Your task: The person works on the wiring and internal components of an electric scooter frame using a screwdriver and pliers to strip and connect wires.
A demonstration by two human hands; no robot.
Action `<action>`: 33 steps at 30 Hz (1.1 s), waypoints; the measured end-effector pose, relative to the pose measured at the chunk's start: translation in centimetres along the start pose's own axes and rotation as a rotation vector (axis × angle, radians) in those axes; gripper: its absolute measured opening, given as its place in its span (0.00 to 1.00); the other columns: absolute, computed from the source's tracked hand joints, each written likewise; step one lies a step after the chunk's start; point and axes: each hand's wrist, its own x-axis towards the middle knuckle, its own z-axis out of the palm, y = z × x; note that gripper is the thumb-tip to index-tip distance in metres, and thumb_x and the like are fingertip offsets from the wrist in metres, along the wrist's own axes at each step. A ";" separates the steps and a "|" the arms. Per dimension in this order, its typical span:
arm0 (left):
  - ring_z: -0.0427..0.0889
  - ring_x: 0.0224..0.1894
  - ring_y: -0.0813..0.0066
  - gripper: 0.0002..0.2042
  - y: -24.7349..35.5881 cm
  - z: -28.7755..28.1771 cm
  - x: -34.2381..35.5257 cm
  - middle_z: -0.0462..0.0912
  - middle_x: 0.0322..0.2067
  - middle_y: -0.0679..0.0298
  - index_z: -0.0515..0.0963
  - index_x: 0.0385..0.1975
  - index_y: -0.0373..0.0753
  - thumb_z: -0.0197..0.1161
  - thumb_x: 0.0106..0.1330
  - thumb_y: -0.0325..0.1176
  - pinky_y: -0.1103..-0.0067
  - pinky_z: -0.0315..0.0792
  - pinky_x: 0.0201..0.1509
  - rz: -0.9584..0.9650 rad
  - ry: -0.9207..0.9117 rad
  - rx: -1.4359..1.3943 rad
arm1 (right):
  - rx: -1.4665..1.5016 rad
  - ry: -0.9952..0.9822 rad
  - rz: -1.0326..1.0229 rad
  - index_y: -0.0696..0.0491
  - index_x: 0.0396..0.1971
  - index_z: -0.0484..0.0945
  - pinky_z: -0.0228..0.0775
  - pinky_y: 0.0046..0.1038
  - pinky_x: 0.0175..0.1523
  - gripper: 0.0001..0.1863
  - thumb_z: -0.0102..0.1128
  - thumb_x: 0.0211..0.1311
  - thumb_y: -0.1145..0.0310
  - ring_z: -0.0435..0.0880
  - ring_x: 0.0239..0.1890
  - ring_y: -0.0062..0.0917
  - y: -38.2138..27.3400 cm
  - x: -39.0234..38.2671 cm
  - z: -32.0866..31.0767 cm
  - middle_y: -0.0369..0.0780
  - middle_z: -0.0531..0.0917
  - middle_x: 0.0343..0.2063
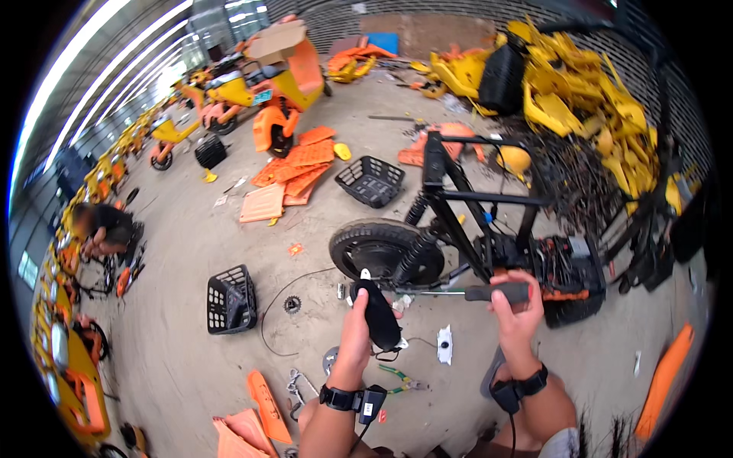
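Bare grey concrete floor (191, 359) in a large hall, a brick wall (443, 19) behind, bright windows (114, 69) along the left.

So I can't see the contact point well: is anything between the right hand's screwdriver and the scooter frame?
Nothing visible does. The right hand grips the screwdriver, whose shaft runs clear leftward to the frame beside the rear wheel. The left hand holds a black part just below.

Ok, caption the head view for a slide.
Left hand grips black part, right hand a screwdriver, beside stripped scooter frame.
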 end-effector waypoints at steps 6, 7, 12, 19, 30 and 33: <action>0.83 0.26 0.72 0.27 0.0 1.0 -0.6 0.84 0.26 0.55 0.76 0.41 0.34 0.42 0.74 0.55 0.80 0.75 0.31 0.029 -0.038 0.255 | 0.221 -0.035 0.013 0.57 0.52 0.66 0.81 0.22 0.37 0.21 0.63 0.61 0.75 0.81 0.38 0.20 -0.7 -0.5 0.3 0.45 0.82 0.42; 0.83 0.26 0.72 0.27 -0.2 1.5 -0.8 0.84 0.26 0.54 0.76 0.41 0.34 0.42 0.74 0.55 0.80 0.75 0.31 0.025 -0.029 0.288 | 0.216 -0.034 0.010 0.57 0.51 0.66 0.81 0.22 0.36 0.21 0.63 0.60 0.76 0.82 0.39 0.21 -1.0 -0.6 0.2 0.46 0.82 0.41; 0.83 0.27 0.73 0.30 -0.2 2.4 -1.2 0.85 0.28 0.56 0.78 0.43 0.28 0.44 0.74 0.55 0.79 0.76 0.29 0.044 -0.046 0.358 | 0.233 -0.069 0.018 0.58 0.51 0.66 0.77 0.24 0.43 0.22 0.65 0.58 0.77 0.82 0.40 0.21 -0.8 -1.5 0.1 0.45 0.83 0.40; 0.82 0.25 0.76 0.29 -0.5 2.3 -0.9 0.85 0.27 0.57 0.79 0.41 0.30 0.43 0.75 0.55 0.81 0.75 0.28 0.066 -0.045 0.382 | 0.167 -0.075 -0.022 0.59 0.49 0.68 0.71 0.28 0.54 0.22 0.67 0.56 0.77 0.82 0.43 0.22 -0.5 -1.8 0.2 0.44 0.85 0.39; 0.82 0.25 0.76 0.28 -0.5 2.4 -0.9 0.85 0.27 0.56 0.79 0.41 0.31 0.43 0.75 0.54 0.81 0.75 0.28 0.072 -0.040 0.375 | 0.172 -0.065 -0.056 0.59 0.49 0.69 0.71 0.27 0.53 0.22 0.68 0.56 0.76 0.82 0.43 0.22 -0.4 -1.7 0.5 0.44 0.85 0.38; 0.82 0.25 0.76 0.28 -0.6 2.2 -0.9 0.85 0.27 0.56 0.78 0.41 0.31 0.43 0.75 0.54 0.80 0.76 0.28 0.079 -0.032 0.378 | 0.172 -0.074 -0.023 0.59 0.49 0.69 0.72 0.27 0.53 0.22 0.68 0.55 0.76 0.82 0.43 0.22 -0.5 -1.8 0.6 0.44 0.85 0.39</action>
